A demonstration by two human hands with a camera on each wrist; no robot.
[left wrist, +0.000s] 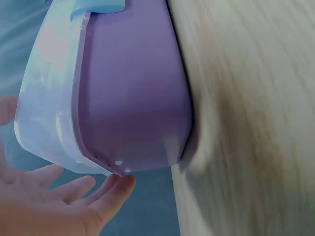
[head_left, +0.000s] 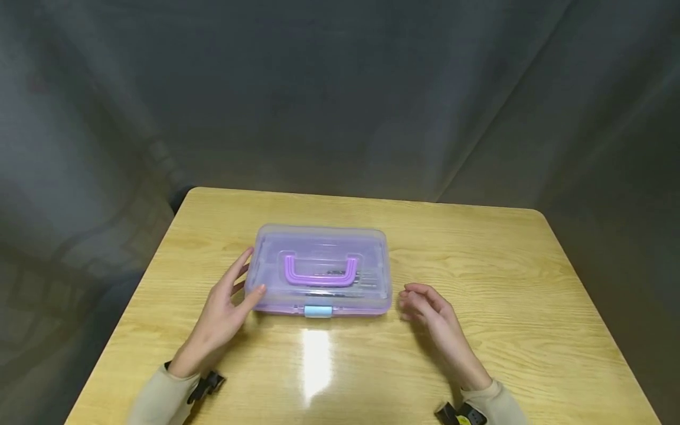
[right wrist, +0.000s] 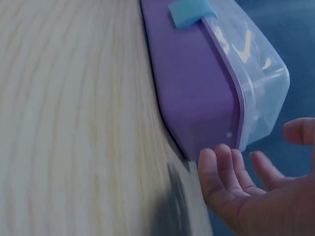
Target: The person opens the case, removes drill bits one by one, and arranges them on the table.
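Translucent purple plastic case with clear lid (head_left: pixel 319 271), lying flat near the middle of the pale wood-grain tabletop (head_left: pixel 504 277), purple carry handle (head_left: pixel 320 271) folded down on top, light-blue latch (head_left: pixel 318 311) facing the wearer and seemingly shut. Left hand (head_left: pixel 225 313) at the case's left end, fingers (left wrist: pixel 106 194) straight and spread, tips touching the near corner, apparently to steady it. Right hand (head_left: pixel 432 319) just beside the right end, apart from it, fingers (right wrist: pixel 221 169) loosely curled, holding nothing.

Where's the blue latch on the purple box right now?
In the head view the blue latch sits mid-front on the purple box, facing the person, between the left hand and right hand.
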